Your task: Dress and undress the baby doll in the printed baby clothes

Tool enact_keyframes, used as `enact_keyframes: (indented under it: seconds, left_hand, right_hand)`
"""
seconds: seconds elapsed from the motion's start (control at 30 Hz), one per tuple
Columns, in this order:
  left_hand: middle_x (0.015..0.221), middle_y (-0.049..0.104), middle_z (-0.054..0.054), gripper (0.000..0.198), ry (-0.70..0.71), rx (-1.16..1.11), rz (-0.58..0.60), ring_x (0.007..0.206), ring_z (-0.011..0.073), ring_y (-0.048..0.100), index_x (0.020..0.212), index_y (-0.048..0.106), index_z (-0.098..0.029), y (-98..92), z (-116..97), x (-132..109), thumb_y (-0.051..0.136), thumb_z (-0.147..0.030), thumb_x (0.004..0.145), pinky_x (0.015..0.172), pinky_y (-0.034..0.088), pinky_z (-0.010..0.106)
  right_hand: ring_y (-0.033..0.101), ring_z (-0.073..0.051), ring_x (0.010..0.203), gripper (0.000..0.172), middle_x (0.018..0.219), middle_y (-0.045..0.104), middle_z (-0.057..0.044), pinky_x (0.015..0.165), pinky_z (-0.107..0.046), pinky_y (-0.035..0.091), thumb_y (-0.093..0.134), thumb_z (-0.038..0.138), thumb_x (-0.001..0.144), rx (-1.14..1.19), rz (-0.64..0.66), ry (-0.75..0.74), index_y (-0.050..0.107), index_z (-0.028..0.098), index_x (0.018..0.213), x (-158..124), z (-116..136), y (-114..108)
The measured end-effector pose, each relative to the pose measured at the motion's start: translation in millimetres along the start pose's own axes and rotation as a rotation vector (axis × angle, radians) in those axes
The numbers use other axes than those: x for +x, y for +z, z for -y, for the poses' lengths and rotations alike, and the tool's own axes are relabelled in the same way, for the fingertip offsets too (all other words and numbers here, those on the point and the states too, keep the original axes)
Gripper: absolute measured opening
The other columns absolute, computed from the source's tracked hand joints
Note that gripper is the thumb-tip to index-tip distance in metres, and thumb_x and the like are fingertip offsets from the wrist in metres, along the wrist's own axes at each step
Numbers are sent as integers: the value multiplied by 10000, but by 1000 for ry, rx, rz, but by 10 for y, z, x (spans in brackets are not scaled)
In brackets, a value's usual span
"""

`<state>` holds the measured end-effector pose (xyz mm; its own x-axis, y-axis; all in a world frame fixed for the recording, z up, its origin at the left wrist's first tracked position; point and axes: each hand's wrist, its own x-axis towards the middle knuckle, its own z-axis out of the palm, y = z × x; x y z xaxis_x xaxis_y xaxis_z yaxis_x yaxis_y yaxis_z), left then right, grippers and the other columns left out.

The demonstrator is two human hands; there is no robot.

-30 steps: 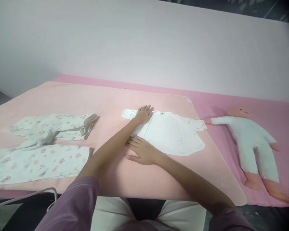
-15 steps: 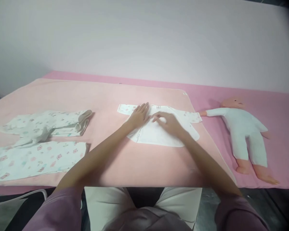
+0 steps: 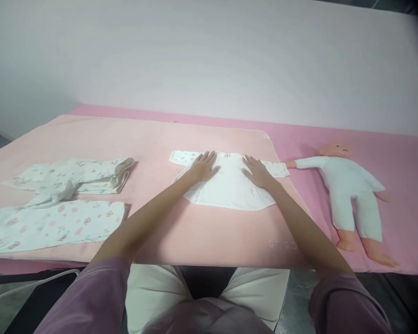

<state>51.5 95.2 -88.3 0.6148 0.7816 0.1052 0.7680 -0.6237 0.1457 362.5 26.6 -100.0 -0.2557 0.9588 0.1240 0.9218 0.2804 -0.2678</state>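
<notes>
A white baby shirt (image 3: 230, 185) with patterned sleeves lies spread flat on the peach mat, its neckline toward the wall. My left hand (image 3: 204, 167) rests flat on its left shoulder area, fingers stretched out and pointing away from me. On the opposite shoulder lies my right hand (image 3: 257, 171), palm down with the fingers spread. The shirt's left sleeve (image 3: 183, 157) reaches out past my left hand, and the right sleeve (image 3: 278, 169) ends close to a doll's hand. Neither hand grips the cloth.
A baby doll (image 3: 348, 185) in a white suit lies on the pink cover (image 3: 407, 185) at the right. Folded patterned baby clothes (image 3: 90, 174) and another patterned garment (image 3: 66, 225) lie at the left on the peach mat (image 3: 153, 139). A pale wall (image 3: 209, 60) stands behind.
My right hand has moved right, from the shirt's middle beside my left hand to its right shoulder, and its bent fingers are now laid flat. My left hand stays nearly in place.
</notes>
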Motion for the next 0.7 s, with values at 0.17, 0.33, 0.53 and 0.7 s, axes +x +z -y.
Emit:
enact_keyframes:
  seconds: [0.17, 0.33, 0.53, 0.7]
  left_hand:
    - [1785, 240, 122, 779, 6, -51, -8, 1657, 331, 213, 1715, 252, -150, 9, -47, 236, 259, -578, 1064, 1348, 157, 510]
    - [1773, 258, 172, 733, -19, -27, -92, 1646, 341, 231, 1661, 339, -114, -18, -146, 282, 335, -526, 1055, 1339, 149, 525]
    - [1628, 485, 165, 514, 119, -129, -206, 1518, 323, 392, 1500, 508, -157, -177, -512, 626, 430, -369, 1038, 1229, 349, 505]
    - [1450, 638, 117, 412, 262, -317, -7, 1383, 314, 503, 1346, 633, -209, -85, -732, 1138, 504, -384, 997, 1168, 407, 485]
  right_hand:
    - [154, -321, 1668, 697, 1802, 172, -85, 1338, -613, 138, 276, 569, 1111, -14, 22, 6, 246, 232, 1720, 34, 24, -33]
    - [377, -374, 1545, 654, 1713, 380, -154, 1252, -587, 319, 412, 538, 1070, -42, -148, 44, 397, 201, 1631, -306, 143, -291]
    - [628, -332, 1051, 412, 1113, 677, -143, 896, -447, 490, 515, 593, 1016, -78, -288, 387, 566, 195, 1109, -1101, 255, -468]
    - [669, -306, 928, 482, 1066, 669, -116, 733, -377, 432, 525, 688, 994, -47, -128, 599, 496, 213, 1070, -1380, 321, -425]
